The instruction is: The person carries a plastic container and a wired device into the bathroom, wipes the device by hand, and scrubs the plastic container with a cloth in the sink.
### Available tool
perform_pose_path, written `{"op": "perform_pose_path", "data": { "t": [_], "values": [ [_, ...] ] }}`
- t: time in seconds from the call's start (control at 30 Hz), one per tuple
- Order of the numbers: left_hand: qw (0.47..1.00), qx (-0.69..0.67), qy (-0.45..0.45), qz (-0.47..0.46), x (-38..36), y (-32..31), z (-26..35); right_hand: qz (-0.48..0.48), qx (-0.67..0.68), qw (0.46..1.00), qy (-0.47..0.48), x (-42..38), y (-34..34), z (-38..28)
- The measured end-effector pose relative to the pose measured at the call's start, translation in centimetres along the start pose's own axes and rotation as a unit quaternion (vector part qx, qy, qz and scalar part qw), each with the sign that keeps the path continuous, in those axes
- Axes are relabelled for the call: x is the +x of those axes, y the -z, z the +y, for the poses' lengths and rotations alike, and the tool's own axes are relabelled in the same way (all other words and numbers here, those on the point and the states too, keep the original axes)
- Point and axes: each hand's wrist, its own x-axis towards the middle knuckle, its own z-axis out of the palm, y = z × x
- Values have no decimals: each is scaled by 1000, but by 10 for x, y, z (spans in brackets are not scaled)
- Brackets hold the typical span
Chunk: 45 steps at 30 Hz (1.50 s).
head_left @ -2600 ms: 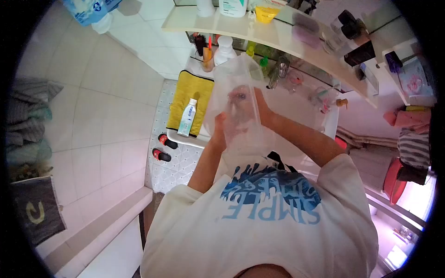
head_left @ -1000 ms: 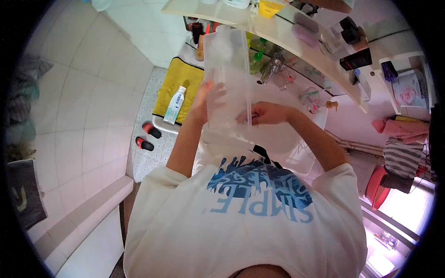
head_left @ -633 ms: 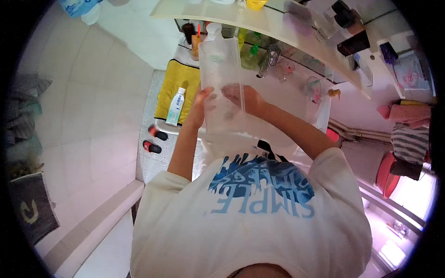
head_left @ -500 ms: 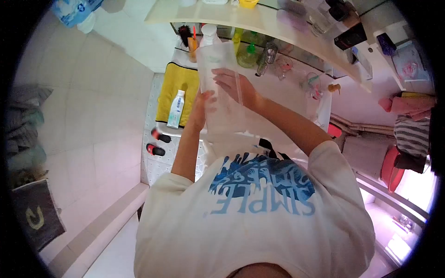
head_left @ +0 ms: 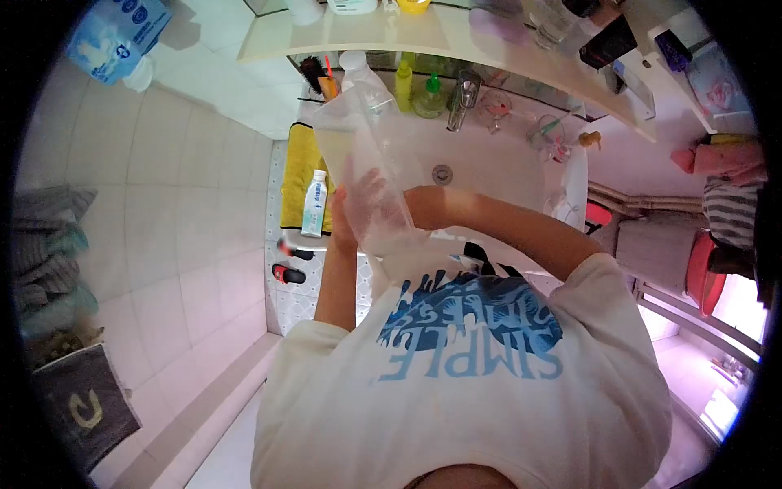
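Fingers (head_left: 352, 196) of left hand (head_left: 349, 213) grip clear plastic bag (head_left: 358, 155) — right hand's fingers hidden inside, grip unclear.

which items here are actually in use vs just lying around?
In use: clear plastic bag, left hand outside it, right hand reaching inside.

Lying about: white bottle on the yellow towel, green bottle, tap, slippers, blue packet.
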Motion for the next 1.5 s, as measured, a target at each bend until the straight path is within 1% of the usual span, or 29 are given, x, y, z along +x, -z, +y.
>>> {"op": "perform_pose_path", "data": {
  "t": [0.03, 0.07, 0.1, 0.13, 0.17, 0.2, 0.27, 0.33, 0.37, 0.43, 0.5, 0.57, 0.63, 0.73, 0.77, 0.8, 0.87, 0.93, 0.97, 1.03, 1.07, 1.13, 1.2, 1.27, 1.33, 1.37, 1.43, 1.47, 1.5],
  "values": [
    [1000, 2, -3, -9, 0, 0, -1, -52, -19, 998, -22, -4, 11, -10],
    [1000, 4, -5, -18, 0, 0, -1, -49, -17, 998, -24, -6, 18, -14],
    [1000, 5, -3, -19, 1, -1, -1, 29, -105, 993, 49, -7, 26, -13],
    [1000, 29, -2, -5, 2, -2, 0, 107, -192, 968, 121, -7, 32, -9],
    [999, 52, -2, 8, 3, -3, 1, 109, -193, 968, 120, -4, 36, -3],
    [999, 53, -1, 6, 3, -6, 1, 139, -233, 958, 91, 1, 41, 3],
    [997, 44, 35, -56, 0, -13, -1, 169, -273, 945, 62, 10, 57, 21],
    [995, 12, 55, -82, 0, -9, -7, 263, -290, 920, -9, 17, 76, 32],
    [991, -23, 75, -107, -1, -7, -9, 265, -289, 920, -9, 17, 79, 31],
    [992, -27, 68, -99, -1, -8, -10, 275, -200, 939, -45, 17, 92, 17],
    [994, -33, 57, -92, -3, -8, -9, 248, -190, 948, -66, 18, 86, 11],
    [998, -28, 26, -45, -7, -5, -4, 220, -178, 955, -87, 15, 74, 3],
    [999, -25, 10, -19, -6, -4, -1, 120, -130, 984, 35, 9, 50, -1],
    [1000, -24, -12, 14, -4, 0, 5, 80, -137, 987, 13, 5, 12, -7],
    [999, -26, -18, 22, -4, 1, 6, 80, -136, 987, 12, 6, 7, -3],
    [999, -26, -17, 23, -4, 2, 4, 96, -111, 988, 45, 6, 4, -3],
    [998, 4, -56, -3, -2, 4, 1, 114, -84, 987, 78, 8, 0, -2],
    [998, 20, -57, -10, 0, -5, 8, 224, -237, 943, 70, 15, 12, -8],
    [998, 33, -60, -17, -1, -8, 10, 227, -236, 942, 69, 19, 19, -10],
    [999, -6, -43, -3, -2, -5, 10, 318, -260, 906, 107, 27, 38, -11],
    [998, -46, -28, 12, -4, -4, 10, 320, -259, 905, 107, 28, 49, -12],
    [999, -38, -26, 11, -9, -21, 15, 322, -325, 889, 20, 28, 66, -16],
    [999, -31, -23, 10, -11, -23, 16, 325, -331, 886, 13, 30, 69, -19],
    [999, 1, -29, -28, -10, -14, 14, 326, -337, 883, 5, 29, 67, -19],
    [999, -15, -27, -13, -11, -10, 13, 277, -308, 909, 33, 25, 59, -20],
    [999, -31, -26, 1, -11, -9, 13, 279, -309, 909, 31, 22, 54, -21],
    [999, -24, -29, 17, -9, -6, 12, 212, -277, 935, 66, 14, 45, -25],
    [999, -17, -34, 36, -9, -5, 11, 152, -260, 952, 55, 10, 43, -27],
    [999, -16, -32, 36, -10, -8, 12, 152, -259, 952, 54, 7, 42, -26]
  ]
}}
